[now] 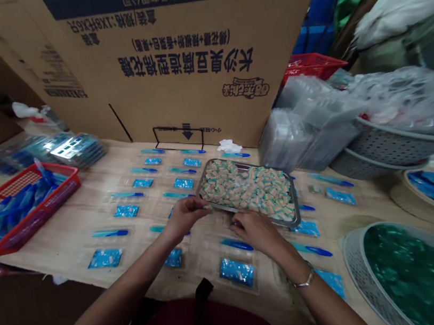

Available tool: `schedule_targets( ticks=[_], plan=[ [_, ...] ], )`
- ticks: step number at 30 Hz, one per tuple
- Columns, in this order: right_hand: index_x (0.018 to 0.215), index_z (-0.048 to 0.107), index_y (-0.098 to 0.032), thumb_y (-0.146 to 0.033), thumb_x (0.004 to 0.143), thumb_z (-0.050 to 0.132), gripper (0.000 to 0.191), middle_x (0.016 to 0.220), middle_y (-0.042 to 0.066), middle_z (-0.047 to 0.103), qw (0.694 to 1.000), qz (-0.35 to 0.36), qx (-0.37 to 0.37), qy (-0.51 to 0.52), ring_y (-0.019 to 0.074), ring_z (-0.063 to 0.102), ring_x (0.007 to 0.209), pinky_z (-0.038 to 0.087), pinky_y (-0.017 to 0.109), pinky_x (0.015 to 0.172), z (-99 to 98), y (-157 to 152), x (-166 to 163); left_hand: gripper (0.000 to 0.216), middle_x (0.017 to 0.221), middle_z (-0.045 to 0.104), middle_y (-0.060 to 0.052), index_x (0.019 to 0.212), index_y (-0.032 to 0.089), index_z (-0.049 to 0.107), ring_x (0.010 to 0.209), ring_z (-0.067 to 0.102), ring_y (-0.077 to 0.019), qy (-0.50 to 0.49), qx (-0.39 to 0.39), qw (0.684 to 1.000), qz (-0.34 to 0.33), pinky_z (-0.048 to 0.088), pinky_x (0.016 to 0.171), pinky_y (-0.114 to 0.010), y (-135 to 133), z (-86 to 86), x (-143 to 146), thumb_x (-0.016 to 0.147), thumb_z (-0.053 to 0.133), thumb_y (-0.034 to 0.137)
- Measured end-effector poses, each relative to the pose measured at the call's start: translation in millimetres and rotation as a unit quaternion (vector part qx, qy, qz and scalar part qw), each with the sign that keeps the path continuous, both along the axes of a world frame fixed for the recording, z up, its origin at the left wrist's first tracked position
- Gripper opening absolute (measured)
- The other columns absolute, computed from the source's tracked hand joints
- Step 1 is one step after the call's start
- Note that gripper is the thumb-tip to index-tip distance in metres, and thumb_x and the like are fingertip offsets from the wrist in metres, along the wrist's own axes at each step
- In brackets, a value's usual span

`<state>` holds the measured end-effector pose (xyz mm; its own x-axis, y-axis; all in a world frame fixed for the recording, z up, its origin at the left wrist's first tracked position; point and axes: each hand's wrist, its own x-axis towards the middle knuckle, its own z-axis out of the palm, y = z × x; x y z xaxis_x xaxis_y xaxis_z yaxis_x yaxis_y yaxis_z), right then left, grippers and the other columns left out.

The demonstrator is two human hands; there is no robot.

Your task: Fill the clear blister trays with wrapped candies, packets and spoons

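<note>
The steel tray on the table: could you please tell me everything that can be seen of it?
It is a shallow rectangular tray of what looks like stainless steel, with a narrow raised rim. Small pale pieces striped with orange and green fill it in a loose heap. It stands on the light wooden table, among blue packets. The left hand touches its near left corner, and the right hand is at its near edge.

Metal tray (pixel 237 163) on the counter (pixel 65 259), heaped with small pieces (pixel 245 193), amid rows of packets (pixel 105 258) and spoons (pixel 110 233). Behind everything, a cardboard box (pixel 187 64). At left, a basket (pixel 41 179) of more spoons; at near right, a round basket (pixel 356 266); at far right, plastic bags (pixel 302 134).
</note>
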<state>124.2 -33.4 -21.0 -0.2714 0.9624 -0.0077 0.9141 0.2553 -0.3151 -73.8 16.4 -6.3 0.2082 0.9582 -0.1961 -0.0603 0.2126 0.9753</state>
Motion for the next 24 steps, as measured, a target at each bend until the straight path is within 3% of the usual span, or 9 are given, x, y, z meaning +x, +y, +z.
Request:
schedule_targets(
  ticks=[4,7,12,17,24],
  plan=[
    [0.070,0.067,-0.020,-0.016,0.081,0.054,0.018,0.075,0.008,0.068,0.999,0.018,-0.015,-0.042,0.0201,0.062,0.069,0.036,0.027,0.059,-1.1,2.6,-7.4,0.020,0.060,0.067,0.001,0.064,0.016,0.070,0.056,0.058,-0.0113,0.028,-0.024,0.999,0.040,0.045,0.057,-0.021,-23.7,-4.0,-35.9,0.047,0.078,0.021],
    [0.070,0.068,-0.020,-0.016,0.082,0.052,0.020,0.076,0.008,0.069,0.998,0.028,-0.018,-0.060,0.0201,0.062,0.068,0.036,0.027,0.058,-0.9,3.5,-6.4,0.018,0.060,0.067,0.001,0.063,0.017,0.069,0.057,0.059,-0.0124,0.028,-0.033,0.998,0.041,0.045,0.058,-0.022,-41.8,-8.0,-45.8,0.047,0.077,0.019],
    [0.075,0.070,-0.022,-0.016,0.082,0.053,0.019,0.082,0.007,0.070,0.995,0.036,-0.024,-0.085,0.0204,0.064,0.074,0.039,0.027,0.061,-1.0,5.2,-4.8,0.008,0.058,0.066,-0.001,0.065,0.017,0.069,0.054,0.057,-0.0125,0.107,0.007,0.991,-0.081,0.039,0.051,-0.020,-73.1,-13.1,-39.1,0.056,0.069,0.017],
    [0.082,0.072,-0.019,-0.013,0.080,0.057,0.016,0.087,0.012,0.072,0.992,0.031,-0.045,-0.110,0.0248,0.067,0.080,0.042,0.029,0.064,3.5,8.9,-10.0,0.011,0.060,0.067,-0.002,0.065,0.018,0.072,0.054,0.056,-0.0144,0.287,0.117,0.935,-0.170,0.036,0.050,-0.021,-87.5,-17.9,-29.6,0.061,0.062,0.014],
    [0.083,0.074,-0.014,-0.010,0.080,0.049,0.025,0.093,0.018,0.072,0.984,0.025,-0.077,-0.156,0.0262,0.067,0.087,0.045,0.029,0.070,14.3,11.4,-17.7,0.018,0.071,0.066,-0.006,0.072,0.017,0.070,0.072,0.059,-0.0182,0.405,0.243,0.849,-0.239,0.042,0.067,-0.024,-91.5,-20.9,-24.4,0.071,0.054,0.008]
  ],
)
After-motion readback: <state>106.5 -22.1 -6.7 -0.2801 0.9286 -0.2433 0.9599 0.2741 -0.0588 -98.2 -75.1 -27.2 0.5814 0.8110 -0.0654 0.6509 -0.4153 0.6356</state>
